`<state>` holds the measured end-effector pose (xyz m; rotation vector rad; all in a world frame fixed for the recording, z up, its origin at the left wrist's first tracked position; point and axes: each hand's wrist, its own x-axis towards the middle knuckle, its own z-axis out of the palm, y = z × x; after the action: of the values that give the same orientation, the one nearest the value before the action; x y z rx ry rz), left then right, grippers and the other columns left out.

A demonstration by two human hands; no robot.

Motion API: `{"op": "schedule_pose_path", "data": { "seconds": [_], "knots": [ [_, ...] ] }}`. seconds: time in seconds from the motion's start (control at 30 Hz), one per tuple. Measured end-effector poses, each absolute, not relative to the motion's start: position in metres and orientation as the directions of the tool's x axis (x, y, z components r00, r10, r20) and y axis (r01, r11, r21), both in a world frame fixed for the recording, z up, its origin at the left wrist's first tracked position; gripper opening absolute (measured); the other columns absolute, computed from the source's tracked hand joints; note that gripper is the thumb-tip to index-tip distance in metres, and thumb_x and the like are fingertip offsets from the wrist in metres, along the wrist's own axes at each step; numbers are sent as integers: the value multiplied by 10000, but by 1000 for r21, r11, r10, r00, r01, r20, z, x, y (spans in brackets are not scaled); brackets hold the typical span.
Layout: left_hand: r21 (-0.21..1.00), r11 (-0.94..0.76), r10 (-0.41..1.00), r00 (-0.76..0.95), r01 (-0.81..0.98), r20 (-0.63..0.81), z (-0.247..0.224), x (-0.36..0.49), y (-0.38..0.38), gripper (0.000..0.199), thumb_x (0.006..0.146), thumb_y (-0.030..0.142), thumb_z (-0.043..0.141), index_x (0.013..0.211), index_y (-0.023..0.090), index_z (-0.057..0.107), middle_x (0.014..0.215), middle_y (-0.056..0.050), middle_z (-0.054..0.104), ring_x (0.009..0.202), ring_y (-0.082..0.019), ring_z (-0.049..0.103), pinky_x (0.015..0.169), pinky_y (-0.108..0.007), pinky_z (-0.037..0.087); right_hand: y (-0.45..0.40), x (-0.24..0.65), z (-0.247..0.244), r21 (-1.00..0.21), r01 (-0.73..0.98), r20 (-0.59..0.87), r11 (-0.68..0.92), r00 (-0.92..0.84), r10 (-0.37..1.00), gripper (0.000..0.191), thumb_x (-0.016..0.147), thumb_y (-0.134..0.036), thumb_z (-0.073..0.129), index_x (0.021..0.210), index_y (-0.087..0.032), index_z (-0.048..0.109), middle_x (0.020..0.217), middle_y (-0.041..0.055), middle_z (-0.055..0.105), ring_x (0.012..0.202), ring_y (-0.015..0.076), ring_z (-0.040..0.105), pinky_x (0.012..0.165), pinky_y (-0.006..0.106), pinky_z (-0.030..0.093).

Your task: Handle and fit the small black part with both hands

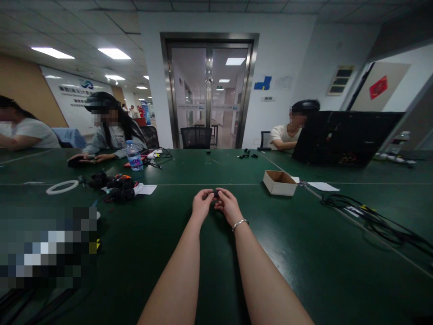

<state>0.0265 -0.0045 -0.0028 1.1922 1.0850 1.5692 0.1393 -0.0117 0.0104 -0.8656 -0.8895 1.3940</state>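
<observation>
Both of my arms reach forward over the green table (216, 253). My left hand (202, 203) and my right hand (229, 205) meet near the middle, thumbs and fingers pinched round a small black piece (215, 193). Fingers cover most of that piece, so its exact kind does not show. A metal bangle (240, 224) circles my right wrist. Farther back on the table lie several small black pieces (248, 154), and one more (208, 152) sits to their left. To the right of my hands stands an open cardboard box (279, 183); its contents cannot be made out.
At left are a water bottle (134, 155), a white ring (62, 187), and a heap of black gear (118, 185). Black cables (379, 221) and a large black monitor (345, 137) occupy the right. Other people sit across the table.
</observation>
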Motion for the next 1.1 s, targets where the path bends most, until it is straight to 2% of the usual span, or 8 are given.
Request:
{"op": "schedule_pose_path", "data": {
  "seconds": [0.27,0.37,0.47,0.57,0.67,0.87,1.0,1.1],
  "knots": [
    [975,-208,941,-255,79,221,-4,16,-9,258,770,408,632,790,156,682,675,-51,650,588,-149,581,603,-264,457,-16,140,14,-925,-381,52,4,-114,992,271,750,-181,626,1018,-186,590,649,-15,621,479,91,574,470,190,522],
    [962,-269,934,-234,33,269,-6,19,-5,246,762,385,642,846,157,684,743,-52,670,632,-146,600,634,-256,476,-15,139,14,-914,-405,40,7,-72,997,381,742,-280,686,1087,-221,537,679,-34,614,469,96,582,457,204,526],
    [951,-308,935,-190,-13,300,-9,22,-1,236,746,369,665,845,154,680,788,-57,678,670,-147,614,653,-253,489,-12,138,11,-929,-371,4,-3,-18,1000,343,750,-372,690,1001,-185,547,594,-38,567,401,93,537,384,196,488],
    [959,-283,944,-186,-36,271,-11,24,0,218,745,346,672,831,146,679,780,-63,678,674,-149,619,652,-254,497,-11,139,8,-934,-355,39,26,-28,999,303,710,-290,710,960,-178,580,592,-42,553,408,82,523,386,188,490],
    [965,-258,948,-205,-50,243,-9,24,-1,220,748,336,677,847,140,679,786,-68,680,658,-142,617,649,-252,500,-11,138,8,-918,-394,60,34,-55,997,392,664,-222,728,1028,-211,583,670,-42,578,469,88,561,436,204,530],
    [969,-242,962,-146,-53,232,-4,26,-5,208,751,328,674,830,135,681,737,-55,667,631,-131,595,613,-233,482,-12,138,10,-934,-352,64,57,-9,998,273,683,-336,722,858,-169,596,583,-40,543,410,83,501,367,199,491],
    [974,-210,968,-159,-90,194,-5,27,-4,189,752,306,672,842,140,681,747,-48,666,631,-124,598,621,-232,486,-14,140,12,-904,-427,64,32,-62,996,312,641,-254,731,926,-191,618,684,-29,596,480,89,556,448,216,541],
    [972,-195,973,-151,-128,176,-5,26,-4,188,749,299,678,850,140,679,782,-55,669,665,-130,615,649,-239,500,-14,140,12,-912,-409,34,20,-28,999,322,670,-323,742,931,-189,611,652,-29,579,456,95,543,429,235,542]
  ]
}}
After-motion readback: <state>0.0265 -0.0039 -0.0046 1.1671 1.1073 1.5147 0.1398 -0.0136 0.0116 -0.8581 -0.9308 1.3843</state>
